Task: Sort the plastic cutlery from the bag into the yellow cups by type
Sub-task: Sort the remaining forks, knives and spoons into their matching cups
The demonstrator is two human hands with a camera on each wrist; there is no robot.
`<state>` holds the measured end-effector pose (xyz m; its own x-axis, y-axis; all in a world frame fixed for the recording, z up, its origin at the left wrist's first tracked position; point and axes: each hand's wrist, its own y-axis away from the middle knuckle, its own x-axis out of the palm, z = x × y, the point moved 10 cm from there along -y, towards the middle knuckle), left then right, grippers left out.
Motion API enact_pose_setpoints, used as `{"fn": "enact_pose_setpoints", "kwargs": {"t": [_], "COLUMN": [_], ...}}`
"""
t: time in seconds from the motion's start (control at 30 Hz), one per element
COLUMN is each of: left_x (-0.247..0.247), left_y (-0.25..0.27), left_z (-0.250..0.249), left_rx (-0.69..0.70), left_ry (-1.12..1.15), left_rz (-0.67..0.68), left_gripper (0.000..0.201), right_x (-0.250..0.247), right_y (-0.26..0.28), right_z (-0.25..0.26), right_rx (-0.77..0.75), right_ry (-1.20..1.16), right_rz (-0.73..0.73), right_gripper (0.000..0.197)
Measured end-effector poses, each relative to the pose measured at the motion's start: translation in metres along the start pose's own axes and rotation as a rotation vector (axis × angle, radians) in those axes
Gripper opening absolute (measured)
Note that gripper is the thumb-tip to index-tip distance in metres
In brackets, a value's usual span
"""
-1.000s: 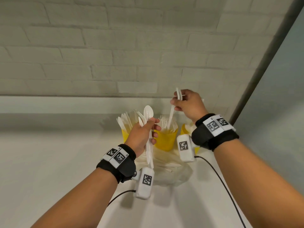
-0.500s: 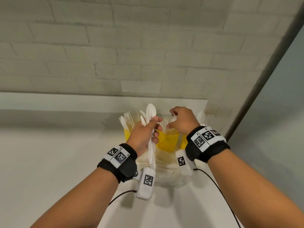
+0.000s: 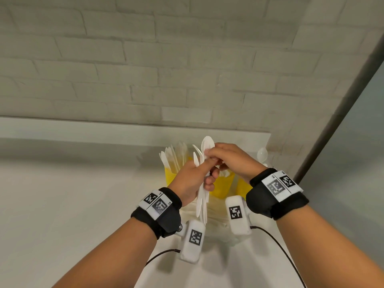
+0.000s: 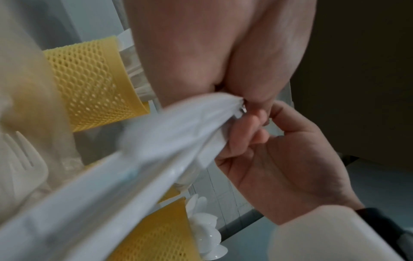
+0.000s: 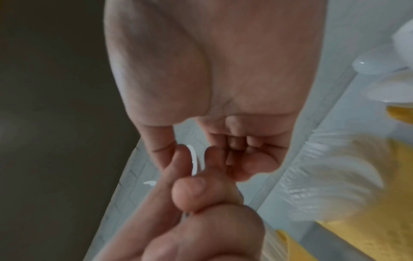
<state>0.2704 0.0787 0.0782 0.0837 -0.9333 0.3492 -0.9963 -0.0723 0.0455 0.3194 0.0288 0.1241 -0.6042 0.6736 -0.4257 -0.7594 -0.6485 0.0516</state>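
The left hand [image 3: 192,179] is gripping a bundle of cutlery [image 3: 202,202]; the right hand [image 3: 232,161] is pinching 1 piece. Best pulling it straight up, bundle kept tight, toward the matching yellow cups [image 3: 220,187].

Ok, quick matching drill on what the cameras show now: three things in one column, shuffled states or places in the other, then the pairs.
Things:
1. left hand
2. right hand
3. left yellow cup

States:
A. stands behind the hands, white cutlery sticking up from it
B. grips a bundle of cutlery
C. fingertips pinch at the top of that bundle

Pairs: 1-B, 2-C, 3-A
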Motion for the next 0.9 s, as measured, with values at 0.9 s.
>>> {"fn": "enact_pose_setpoints", "kwargs": {"t": [0.9], "left_x": [-0.010], "left_y": [-0.005], "left_z": [-0.005], "left_rx": [0.073], "left_ry": [-0.206], "left_rz": [-0.117], "left_gripper": [0.016], "right_x": [-0.010], "right_y": [-0.002], "right_z": [0.021], "right_rx": [-0.198], "right_ry": [0.162], "right_rz": [-0.137], "right_gripper": [0.006]}}
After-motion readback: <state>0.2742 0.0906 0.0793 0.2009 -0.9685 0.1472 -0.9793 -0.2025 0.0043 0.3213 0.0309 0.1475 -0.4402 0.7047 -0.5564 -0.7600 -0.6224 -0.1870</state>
